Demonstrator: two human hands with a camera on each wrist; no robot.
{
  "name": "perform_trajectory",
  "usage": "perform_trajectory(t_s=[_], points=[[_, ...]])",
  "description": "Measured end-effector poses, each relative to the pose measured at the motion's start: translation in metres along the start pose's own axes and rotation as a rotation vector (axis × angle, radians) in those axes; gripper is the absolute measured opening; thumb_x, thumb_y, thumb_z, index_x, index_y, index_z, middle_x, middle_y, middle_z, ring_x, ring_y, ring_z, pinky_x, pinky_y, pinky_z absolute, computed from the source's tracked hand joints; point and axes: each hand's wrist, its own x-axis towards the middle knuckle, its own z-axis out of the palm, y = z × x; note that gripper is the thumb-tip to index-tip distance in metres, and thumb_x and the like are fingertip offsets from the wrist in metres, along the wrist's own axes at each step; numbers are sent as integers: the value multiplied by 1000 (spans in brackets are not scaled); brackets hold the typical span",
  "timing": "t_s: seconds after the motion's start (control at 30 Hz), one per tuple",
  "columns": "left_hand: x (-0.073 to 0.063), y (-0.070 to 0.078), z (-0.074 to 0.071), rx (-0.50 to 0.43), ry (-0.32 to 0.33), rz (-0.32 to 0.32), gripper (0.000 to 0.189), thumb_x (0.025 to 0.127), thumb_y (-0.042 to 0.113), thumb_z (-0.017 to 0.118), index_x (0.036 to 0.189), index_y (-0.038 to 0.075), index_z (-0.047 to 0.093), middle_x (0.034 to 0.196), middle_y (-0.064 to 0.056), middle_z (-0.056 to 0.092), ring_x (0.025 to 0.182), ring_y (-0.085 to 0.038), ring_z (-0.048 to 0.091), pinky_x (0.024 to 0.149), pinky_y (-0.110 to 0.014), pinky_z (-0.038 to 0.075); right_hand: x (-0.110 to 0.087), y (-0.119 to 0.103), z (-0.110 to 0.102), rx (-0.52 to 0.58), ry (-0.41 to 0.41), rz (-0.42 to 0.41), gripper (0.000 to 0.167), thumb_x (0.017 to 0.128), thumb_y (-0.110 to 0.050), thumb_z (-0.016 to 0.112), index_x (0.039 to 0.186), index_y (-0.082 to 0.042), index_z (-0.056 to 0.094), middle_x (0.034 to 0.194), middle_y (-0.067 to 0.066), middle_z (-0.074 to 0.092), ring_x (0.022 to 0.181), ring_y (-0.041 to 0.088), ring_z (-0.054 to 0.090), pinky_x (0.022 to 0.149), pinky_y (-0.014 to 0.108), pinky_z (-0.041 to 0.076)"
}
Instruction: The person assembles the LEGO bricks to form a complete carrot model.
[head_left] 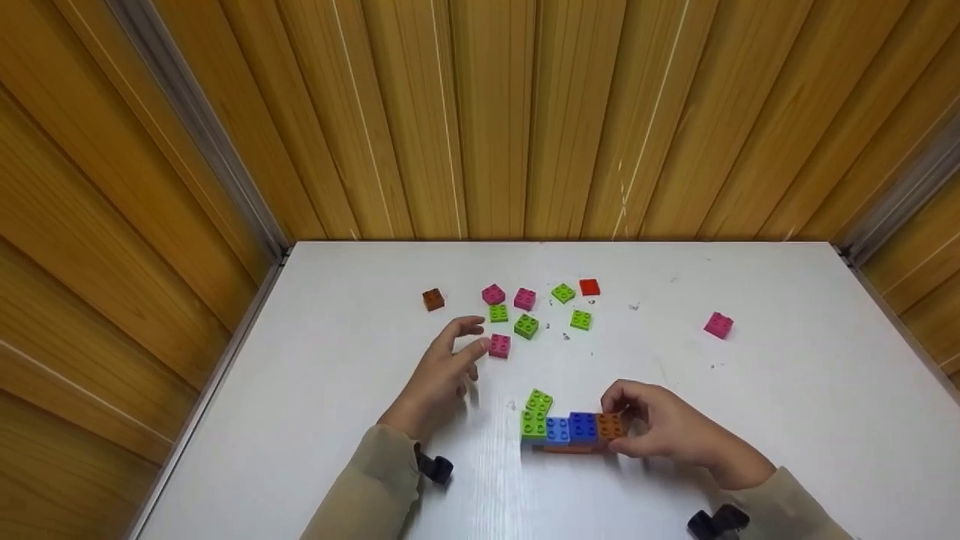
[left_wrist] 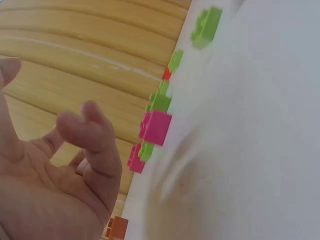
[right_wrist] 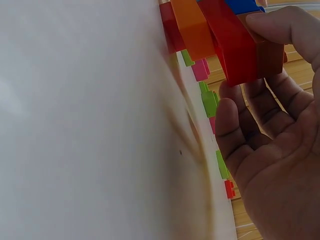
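Observation:
A built row of toy bricks has a green brick [head_left: 533, 424], a light blue brick [head_left: 557, 430], a dark blue brick [head_left: 583, 427] and a brown brick [head_left: 609, 426] on top. Orange and red bricks [right_wrist: 235, 45] show beneath in the right wrist view. My right hand [head_left: 664, 420] grips the row's brown end between thumb and fingers. Another green brick [head_left: 538, 401] lies at an angle by the left end; whether it is attached I cannot tell. My left hand [head_left: 442, 367] hovers with loosely bent fingers beside a pink brick [left_wrist: 156, 127], apart from it and holding nothing.
Farther back on the white table [head_left: 337, 322] lie loose green bricks [head_left: 526, 326], pink bricks [head_left: 525, 298], a red brick [head_left: 589, 286] and a brown brick [head_left: 433, 299]. One pink brick [head_left: 718, 325] lies far right. Wood-patterned panels [head_left: 495, 120] stand behind the table.

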Motion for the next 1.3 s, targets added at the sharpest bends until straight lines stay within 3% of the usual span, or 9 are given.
perform_trajectory(t_s=[0.1, 0.17, 0.27, 0.47, 0.67, 0.9, 1.0, 1.17, 1.3], points=[[14, -1, 2, 45, 82, -37, 64, 107, 47, 76, 163, 26, 53, 169, -3, 53, 105, -24, 68, 79, -33, 58, -1, 0, -1, -1, 4, -1, 40, 86, -11, 93, 117, -11, 68, 120, 8, 68, 112, 10, 62, 100, 20, 53], [21, -3, 5, 92, 127, -55, 66, 103, 42, 82, 161, 24, 56, 167, -5, 56, 123, -29, 68, 96, -41, 63, -1, 1, 0, -2, 3, 2, 40, 87, -12, 93, 118, -12, 68, 120, 8, 68, 112, 10, 62, 100, 21, 53], [27, -5, 10, 155, 167, -73, 68, 99, 35, 89, 158, 20, 60, 165, -8, 59, 145, -32, 61, 121, -50, 56, -1, 2, 2, 11, 3, -6, 40, 87, -11, 93, 118, -11, 68, 120, 8, 69, 111, 10, 63, 99, 21, 54], [32, -8, 15, 215, 183, -79, 67, 96, 24, 93, 155, 17, 63, 159, -8, 65, 147, -30, 61, 124, -48, 54, 2, 2, 5, 22, -1, -54, 37, 88, -11, 93, 117, -11, 69, 116, 7, 69, 106, 10, 63, 95, 24, 54], [37, -6, 18, 216, 167, -66, 58, 98, 16, 90, 152, 15, 68, 159, -9, 67, 155, -32, 56, 133, -52, 44, 2, 0, 4, 17, -1, -34, 38, 88, -12, 93, 117, -12, 69, 117, 7, 69, 108, 10, 63, 96, 23, 54], [40, -5, 20, 274, 132, -42, 44, 101, 12, 85, 143, 13, 74, 150, -10, 72, 153, -34, 58, 133, -55, 43, 1, 1, 3, 10, 2, -34, 37, 88, -13, 93, 116, -12, 69, 116, 6, 69, 108, 10, 63, 96, 23, 54], [38, -4, 21, 271, 133, -48, 41, 101, 13, 85, 141, 14, 75, 149, -9, 72, 148, -32, 60, 128, -53, 49, 1, 1, 2, 1, 7, -35, 38, 87, -14, 93, 116, -13, 69, 116, 6, 70, 108, 10, 63, 97, 23, 54], [34, 0, 21, 228, 132, -90, 40, 102, 16, 85, 140, 21, 75, 154, -7, 68, 132, -27, 63, 104, -40, 63, 0, -1, 1, -15, 10, -28, 38, 87, -14, 94, 116, -14, 69, 116, 5, 69, 108, 10, 63, 96, 23, 54], [27, 3, 20, 191, 121, -88, 39, 103, 17, 83, 140, 21, 74, 157, -9, 64, 99, -22, 67, 74, -30, 59, -1, -1, 0, -16, 13, -33, 38, 87, -14, 94, 116, -14, 69, 115, 5, 69, 106, 9, 62, 94, 24, 54]])
